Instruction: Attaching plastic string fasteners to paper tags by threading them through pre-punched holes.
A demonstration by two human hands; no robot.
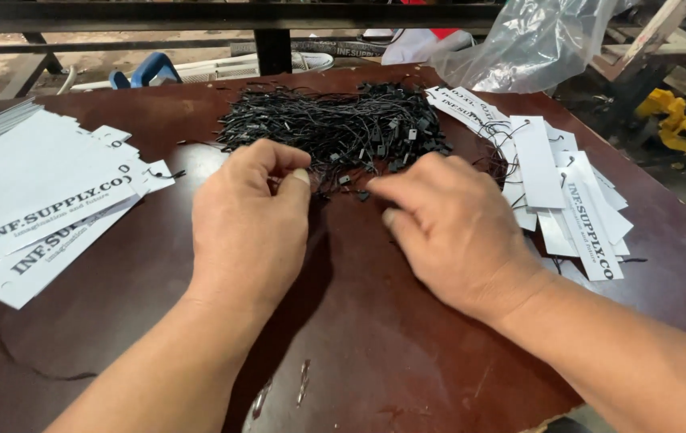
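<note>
We find both hands at the near edge of a heap of black strings, which lies toward the far edge of the tabletop, about midway across. The left hand is curled, thumb and forefinger pinched close together at the fringe of the heap; whether a strand lies between them we cannot tell. The right hand is likewise curled, its fingertips drawn together and touching the loose ends of the strings; a hold on any one strand cannot be confirmed either. The two hands sit near each other, apart, with a narrow gap of bare dark wood between them.

At the left edge of the tabletop we note a stack of white paper tags, fanned and overlapping. At the right edge lies a second, looser spread of white tags with strings attached, just beside the heap. Beyond the far right corner a clear plastic bag rests. The surface is dark brown, scuffed and scratched near the front edge.
</note>
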